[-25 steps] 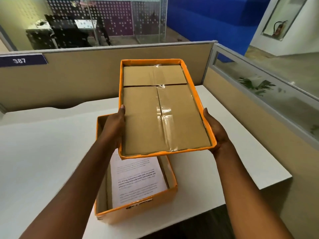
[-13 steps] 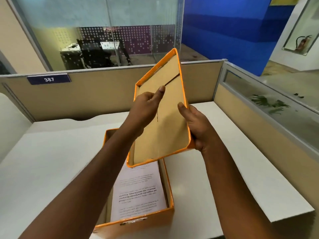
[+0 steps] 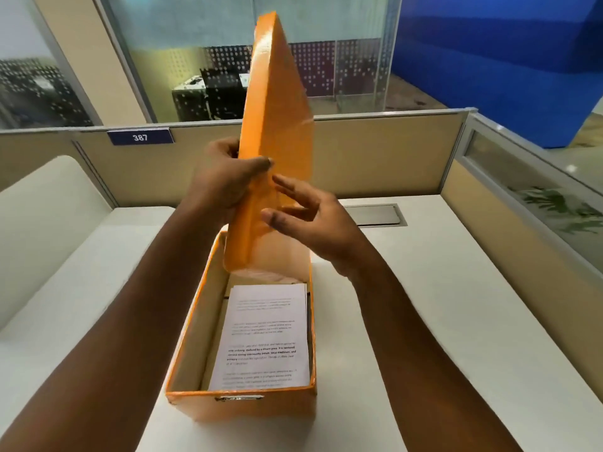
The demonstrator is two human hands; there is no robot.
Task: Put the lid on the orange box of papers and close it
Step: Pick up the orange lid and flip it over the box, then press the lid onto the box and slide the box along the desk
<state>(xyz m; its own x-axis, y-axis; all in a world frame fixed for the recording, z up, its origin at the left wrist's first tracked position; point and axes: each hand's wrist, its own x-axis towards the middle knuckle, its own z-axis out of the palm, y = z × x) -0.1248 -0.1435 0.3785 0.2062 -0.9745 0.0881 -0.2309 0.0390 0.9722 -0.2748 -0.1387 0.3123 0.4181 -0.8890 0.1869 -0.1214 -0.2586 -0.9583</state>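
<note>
The orange box point(image 3: 241, 407) stands open on the white desk, with a stack of printed papers point(image 3: 264, 340) lying inside it. Above its far end the orange lid point(image 3: 277, 125) is held almost upright, its orange outer face turned toward me and its lower edge just over the box. My left hand point(image 3: 225, 184) grips the lid's left edge, thumb on the orange face. To the right, my right hand point(image 3: 310, 220) has its fingers spread, fingertips at or just off the lid's face; no grip shows.
The white desk point(image 3: 456, 321) is bounded by beige partitions point(image 3: 375, 151) behind and on the right. A metal cable hatch point(image 3: 375, 215) sits in the desk behind the box. A sign reading 387 point(image 3: 140, 137) hangs on the back partition.
The lid turned over from its brown inside facing me to its orange outside, and rose to near upright. My right hand let go of its edge and opened.
</note>
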